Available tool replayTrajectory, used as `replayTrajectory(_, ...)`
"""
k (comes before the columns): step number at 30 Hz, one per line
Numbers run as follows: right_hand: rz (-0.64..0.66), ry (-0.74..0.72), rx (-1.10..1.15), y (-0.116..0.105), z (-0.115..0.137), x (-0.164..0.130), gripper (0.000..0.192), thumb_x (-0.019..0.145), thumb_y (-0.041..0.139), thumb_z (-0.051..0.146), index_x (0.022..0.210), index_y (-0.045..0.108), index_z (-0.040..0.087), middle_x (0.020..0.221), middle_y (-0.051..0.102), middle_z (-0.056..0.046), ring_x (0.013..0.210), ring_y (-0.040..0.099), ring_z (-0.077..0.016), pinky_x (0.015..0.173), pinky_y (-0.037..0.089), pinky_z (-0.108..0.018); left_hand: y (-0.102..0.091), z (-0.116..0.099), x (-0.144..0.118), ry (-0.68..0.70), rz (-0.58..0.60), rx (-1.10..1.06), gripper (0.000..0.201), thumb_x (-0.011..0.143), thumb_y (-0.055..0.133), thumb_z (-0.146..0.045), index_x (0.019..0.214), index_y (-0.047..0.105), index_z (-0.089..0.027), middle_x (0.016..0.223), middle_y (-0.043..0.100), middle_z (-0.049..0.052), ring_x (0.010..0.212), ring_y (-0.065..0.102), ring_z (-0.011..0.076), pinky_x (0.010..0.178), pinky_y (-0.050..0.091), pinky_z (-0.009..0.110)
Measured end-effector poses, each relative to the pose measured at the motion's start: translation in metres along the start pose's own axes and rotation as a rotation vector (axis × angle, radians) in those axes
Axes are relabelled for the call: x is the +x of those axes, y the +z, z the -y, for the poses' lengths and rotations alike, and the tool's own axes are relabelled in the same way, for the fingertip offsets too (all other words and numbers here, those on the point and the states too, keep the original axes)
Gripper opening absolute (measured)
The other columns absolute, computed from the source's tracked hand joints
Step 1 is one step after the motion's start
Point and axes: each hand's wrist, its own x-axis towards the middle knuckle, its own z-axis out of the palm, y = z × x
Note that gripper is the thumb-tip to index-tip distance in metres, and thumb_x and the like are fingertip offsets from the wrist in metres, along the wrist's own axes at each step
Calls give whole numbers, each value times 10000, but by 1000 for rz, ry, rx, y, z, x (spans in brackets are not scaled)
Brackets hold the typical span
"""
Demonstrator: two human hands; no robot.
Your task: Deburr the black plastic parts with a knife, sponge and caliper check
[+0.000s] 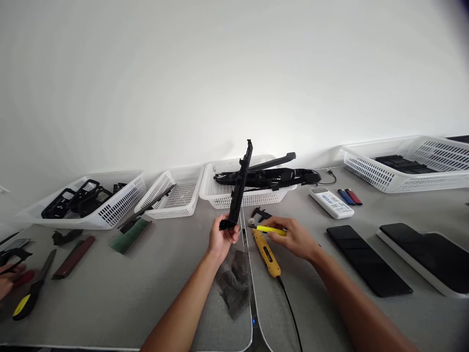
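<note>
Nearest the camera, both forearms reach out over the grey worktop (110, 303). Between them lies a crumpled grey cloth (236, 283), and just right of it a yellow-handled tool (267, 254) whose black cord runs off the lower edge.

The left hand (221, 239) is clenched around the lower end of a long black plastic strip (240, 188), holding it nearly upright with its top leaning a little to the right. The right hand (295, 238) pinches a thin yellow tool (271, 229), pointing it left toward the foot of the strip; what kind of tool it is cannot be made out. Small dark parts (261, 213) lie just beyond it, too small to identify.

At the far left edge, another person's hand (8, 281) is cut off by the frame, near a black and yellow knife-like tool (31, 293). To the right lie a black phone (368, 259) and a dark tablet (428, 254), partly cropped.

Farther back stand white baskets. The left basket (120, 205) holds black frame parts. The next one (183, 203) holds a long dark strip that sticks out over its front rim. The middle basket (220, 195), partly hidden by the held strip, carries long black mouldings laid across it. The right basket (366, 168) holds flat black pieces, hard to make out.
</note>
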Motion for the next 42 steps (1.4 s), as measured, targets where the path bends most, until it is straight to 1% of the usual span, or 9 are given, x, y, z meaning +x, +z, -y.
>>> replayTrajectory(5,-102,63,-60,1,-10,1,346,1015,520,446,936,756,205,788,734,-22,696,623,-200,646,426,-309,0,0,1,-3,1,-5,323,895,647,-499,992,575,-199,620,623,-7,452,512,133,434,337,228)
replayTrajectory(9,-197,49,-50,3,-14,2,285,955,638,452,1076,755,222,976,786,-48,836,682,-236,736,488,-330,0,1,1,-5,-8,-10,336,879,664,-496,1008,576,-199,614,634,-4,448,514,134,431,347,228)
replayTrajectory(14,-104,20,-38,4,-6,1,226,839,726,337,1042,728,238,976,762,-32,888,670,-241,771,493,-334,-1,1,2,-4,-29,-30,318,892,653,-497,982,579,-201,609,630,-4,434,521,134,421,342,227)
replayTrajectory(18,26,13,11,4,-1,0,226,888,673,349,1065,754,235,957,761,-25,836,652,-223,739,467,-324,-1,0,2,-12,-38,-33,312,897,651,-498,972,583,-203,596,622,-9,426,520,137,416,342,227)
replayTrajectory(24,-95,79,-40,2,-8,2,448,1037,491,545,882,734,201,756,713,-28,688,615,-198,646,421,-316,-2,1,2,1,-3,-22,322,892,653,-498,988,582,-199,615,635,-1,447,513,132,420,348,220)
replayTrajectory(28,-159,69,-36,2,-10,2,384,1005,583,550,1079,766,220,920,784,-54,796,685,-238,708,495,-341,-1,1,1,-11,-13,-27,322,900,655,-493,1011,583,-198,622,635,-5,449,518,133,425,359,227)
replayTrajectory(31,-115,47,13,4,-9,2,313,915,711,449,1144,751,240,1086,802,-64,932,711,-270,803,541,-368,0,0,0,-16,-24,-31,324,895,661,-497,997,582,-200,617,629,-9,443,518,132,423,356,227)
replayTrajectory(37,54,44,99,7,-3,0,241,901,718,406,1058,745,226,973,772,-39,835,668,-226,727,517,-326,0,0,1,-16,-37,-28,321,896,656,-507,969,583,-203,597,617,-12,430,516,133,418,340,226)
replayTrajectory(42,-11,50,-24,2,-2,1,373,1006,571,527,970,756,206,822,722,-25,723,608,-194,654,432,-304,-1,0,1,0,-4,-23,329,896,651,-517,961,578,-203,611,622,-8,440,508,129,420,344,224)
